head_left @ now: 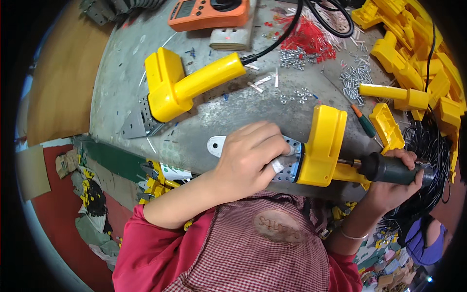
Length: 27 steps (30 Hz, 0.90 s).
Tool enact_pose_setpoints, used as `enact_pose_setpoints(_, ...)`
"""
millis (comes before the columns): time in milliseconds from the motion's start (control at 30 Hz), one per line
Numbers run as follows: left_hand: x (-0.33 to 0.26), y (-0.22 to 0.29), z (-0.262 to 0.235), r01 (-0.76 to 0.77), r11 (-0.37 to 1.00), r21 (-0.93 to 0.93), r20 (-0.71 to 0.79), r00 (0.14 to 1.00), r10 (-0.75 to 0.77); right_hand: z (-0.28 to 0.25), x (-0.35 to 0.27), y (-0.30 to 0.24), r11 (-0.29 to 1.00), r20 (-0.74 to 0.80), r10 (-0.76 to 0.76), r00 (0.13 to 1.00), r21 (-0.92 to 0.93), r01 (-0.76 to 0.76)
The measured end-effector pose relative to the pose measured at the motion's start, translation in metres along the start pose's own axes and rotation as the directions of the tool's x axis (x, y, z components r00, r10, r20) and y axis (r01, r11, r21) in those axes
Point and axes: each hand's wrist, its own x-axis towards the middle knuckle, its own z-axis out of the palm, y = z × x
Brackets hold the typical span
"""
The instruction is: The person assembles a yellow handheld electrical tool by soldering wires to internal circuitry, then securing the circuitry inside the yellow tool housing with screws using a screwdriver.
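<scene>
Yellow housing (321, 146) – left hand (248, 158) grips; right hand (396, 182) drives screwdriver (389, 169).

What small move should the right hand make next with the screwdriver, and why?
Probably keep turning the screwdriver: its shaft already enters the yellow housing, the right hand grips the handle, and the left hand pins the metal plate on the table.

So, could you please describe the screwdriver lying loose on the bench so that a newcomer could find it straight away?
Start at the grey workbench and find the yellow housing that the left hand steadies. Just beyond its right upper corner lies the small screwdriver, beside a flat yellow cover. Its green handle with an orange collar sets it apart from the dark driver gripped in the right hand.
</scene>
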Motion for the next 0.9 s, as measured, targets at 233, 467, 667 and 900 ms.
enact_pose_setpoints(233, 0.0006, 0.0009, 0.0004, -0.018, 0.999, 0.026, 0.01, 1.0, 0.018, -0.0026, 0.0017, 0.0003, 0.998, -0.009, -0.019, 1.0, -0.062, 0.019)
enact_pose_setpoints(467, 0.006, 0.0095, -0.0025, 0.127, 0.992, 0.001, 0.01, 0.992, -0.127, -0.0012, 0.001, 0.0014, 0.988, -0.024, -0.036, 0.999, -0.15, 0.032)
enact_pose_setpoints(667, 0.0015, 0.0045, 0.0013, -0.086, 0.981, 0.173, 0.016, 0.996, 0.084, 0.0008, 0.0003, 0.0026, 0.992, -0.011, -0.042, 0.999, -0.124, 0.04)
enact_pose_setpoints(900, -0.0014, 0.0056, 0.0031, -0.075, 0.979, 0.188, -0.034, 0.996, 0.083, 0.0003, -0.0001, 0.0037, 0.994, -0.032, -0.043, 0.999, -0.099, 0.04)
